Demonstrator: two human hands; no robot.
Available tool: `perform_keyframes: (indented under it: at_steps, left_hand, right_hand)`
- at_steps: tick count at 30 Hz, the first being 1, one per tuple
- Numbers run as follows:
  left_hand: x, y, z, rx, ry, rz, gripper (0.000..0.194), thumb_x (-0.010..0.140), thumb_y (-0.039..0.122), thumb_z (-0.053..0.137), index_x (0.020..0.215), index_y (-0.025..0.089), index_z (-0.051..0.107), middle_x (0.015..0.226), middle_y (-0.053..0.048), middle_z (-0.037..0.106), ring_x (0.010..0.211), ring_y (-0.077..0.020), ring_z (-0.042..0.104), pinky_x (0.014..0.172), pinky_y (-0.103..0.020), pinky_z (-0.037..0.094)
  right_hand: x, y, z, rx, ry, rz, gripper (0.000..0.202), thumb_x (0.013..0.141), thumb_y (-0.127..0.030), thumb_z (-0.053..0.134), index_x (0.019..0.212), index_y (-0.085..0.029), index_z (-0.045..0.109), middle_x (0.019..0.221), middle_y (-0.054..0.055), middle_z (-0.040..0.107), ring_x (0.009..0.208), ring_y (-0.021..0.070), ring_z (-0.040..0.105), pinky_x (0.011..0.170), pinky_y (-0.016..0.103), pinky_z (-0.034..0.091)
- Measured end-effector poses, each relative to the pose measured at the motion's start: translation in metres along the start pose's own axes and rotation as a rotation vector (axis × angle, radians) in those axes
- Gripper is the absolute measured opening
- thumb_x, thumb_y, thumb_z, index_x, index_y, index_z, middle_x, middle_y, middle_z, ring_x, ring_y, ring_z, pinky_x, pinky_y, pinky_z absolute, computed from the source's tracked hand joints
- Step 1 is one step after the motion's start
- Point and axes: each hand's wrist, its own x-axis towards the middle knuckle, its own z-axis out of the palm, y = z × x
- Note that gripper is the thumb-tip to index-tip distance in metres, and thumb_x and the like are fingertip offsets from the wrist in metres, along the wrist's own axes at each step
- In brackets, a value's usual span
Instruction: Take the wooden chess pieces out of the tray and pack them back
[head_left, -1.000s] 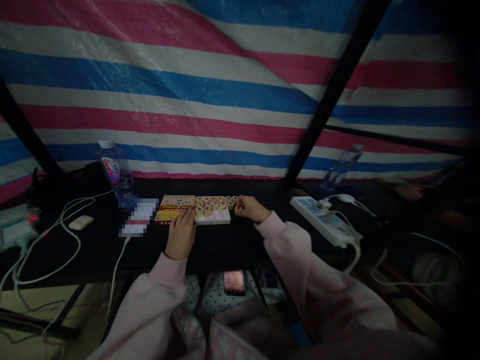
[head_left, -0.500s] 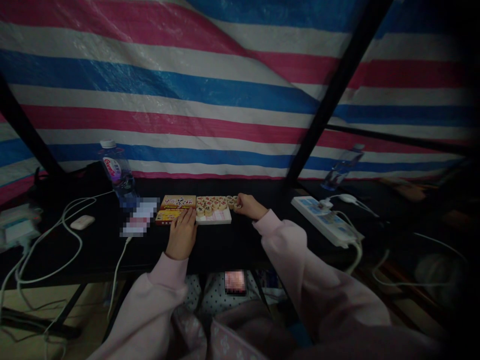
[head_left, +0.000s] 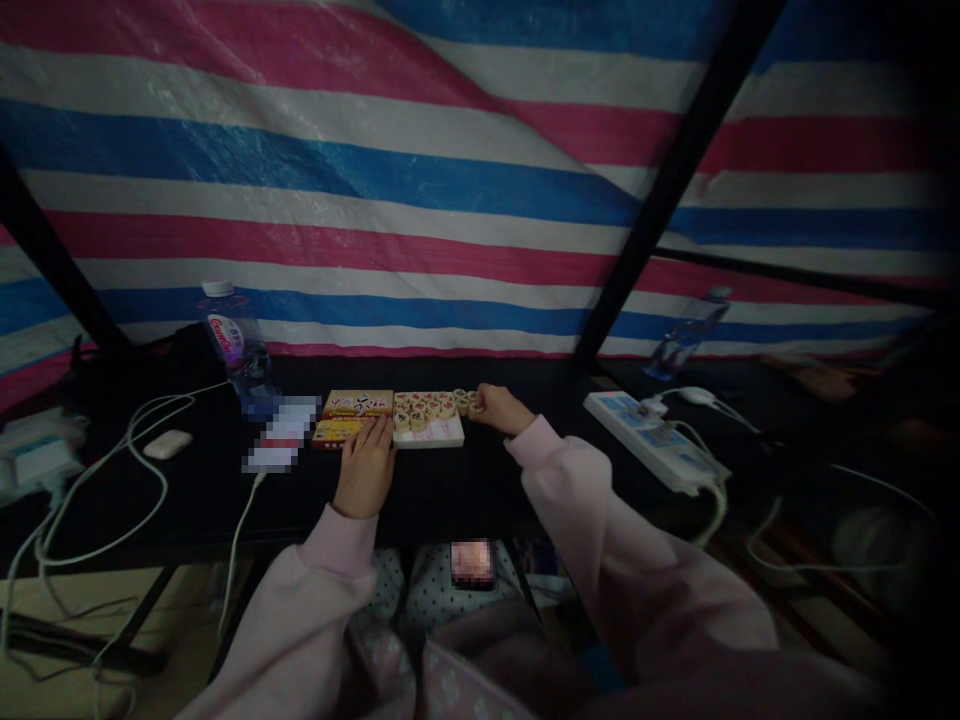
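My left hand (head_left: 365,468) lies with its fingers stretched over the lower right part of a yellow and brown Chinese chess box lid (head_left: 346,405). Against the lid's right side is a white tray (head_left: 451,438) holding several round wooden chess pieces (head_left: 427,403) with red or dark characters. Just right of the tray, my right hand (head_left: 502,411) has its fingers closed on a chess piece (head_left: 473,403), which they partly hide. Another chess piece (head_left: 460,397) sits between that one and the tray.
A clear bottle (head_left: 238,345) and a blurred-out phone (head_left: 283,435) on a cable are left of the lid. Farther left lie a small white case (head_left: 168,444) and looping cables. A power strip (head_left: 645,440) and another bottle (head_left: 686,335) stand right. Striped sheeting (head_left: 375,220) hangs behind the black table.
Hardly anything differs. My left hand stays on the lid, and my right hand keeps its closed grip at the chess piece beside the tray. The view has shifted very slightly.
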Motion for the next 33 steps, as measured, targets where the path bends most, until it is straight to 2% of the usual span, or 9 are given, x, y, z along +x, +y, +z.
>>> perform_keyframes:
  at_steps: [12,15,18,20,25,33]
  left_hand:
    - [0.000,0.001,-0.001,0.010,0.000,-0.006,0.043,0.087,0.019,0.039,0.129,0.017,0.045,0.134,-0.008,0.049,0.123,-0.0234,0.042,0.097,-0.040,0.034]
    - [0.000,0.001,-0.001,0.010,0.000,-0.005,0.043,0.086,0.019,0.039,0.129,0.016,0.045,0.134,-0.008,0.048,0.124,-0.0234,0.042,0.097,-0.040,0.034]
    - [0.000,0.001,-0.001,0.009,-0.005,-0.009,0.043,0.086,0.020,0.039,0.129,0.017,0.045,0.134,-0.008,0.049,0.124,-0.0236,0.042,0.096,-0.040,0.035]
    - [0.001,0.001,-0.002,0.008,-0.009,-0.008,0.044,0.086,0.020,0.039,0.129,0.018,0.045,0.134,-0.008,0.048,0.124,-0.0235,0.042,0.096,-0.040,0.035]
    - [0.001,0.001,-0.001,0.019,-0.013,-0.009,0.043,0.087,0.020,0.038,0.129,0.015,0.045,0.134,-0.008,0.048,0.124,-0.0232,0.041,0.097,-0.041,0.034]
    - [0.001,0.001,-0.001,0.027,-0.021,0.000,0.044,0.087,0.020,0.037,0.130,0.015,0.043,0.136,-0.008,0.046,0.126,-0.0224,0.040,0.099,-0.040,0.032]
  right_hand:
    - [0.002,-0.003,-0.005,-0.078,-0.001,0.039,0.018,0.071,-0.024,0.063,0.085,-0.017,0.053,0.084,0.006,0.064,0.070,0.0143,0.058,0.052,0.021,0.032]
    - [-0.005,-0.013,-0.014,-0.129,0.034,0.033,0.021,0.072,-0.027,0.063,0.088,-0.017,0.053,0.085,0.007,0.064,0.072,0.0164,0.059,0.051,0.022,0.031]
    - [-0.013,-0.033,-0.021,-0.112,0.052,-0.067,0.022,0.073,-0.029,0.062,0.090,-0.019,0.053,0.087,0.005,0.064,0.075,0.0168,0.060,0.052,0.022,0.031]
    - [-0.015,-0.050,-0.021,-0.082,0.015,-0.148,0.023,0.072,-0.028,0.063,0.092,-0.022,0.054,0.089,0.003,0.064,0.076,0.0160,0.060,0.054,0.021,0.032]
    - [-0.013,-0.084,-0.004,-0.119,-0.082,-0.276,0.023,0.070,-0.032,0.065,0.089,-0.021,0.058,0.089,0.003,0.066,0.079,0.0166,0.060,0.059,0.022,0.034]
    - [-0.008,-0.093,0.026,-0.122,0.078,-0.307,0.022,0.075,-0.031,0.058,0.094,-0.019,0.057,0.096,0.007,0.065,0.084,0.0185,0.059,0.065,0.024,0.035]
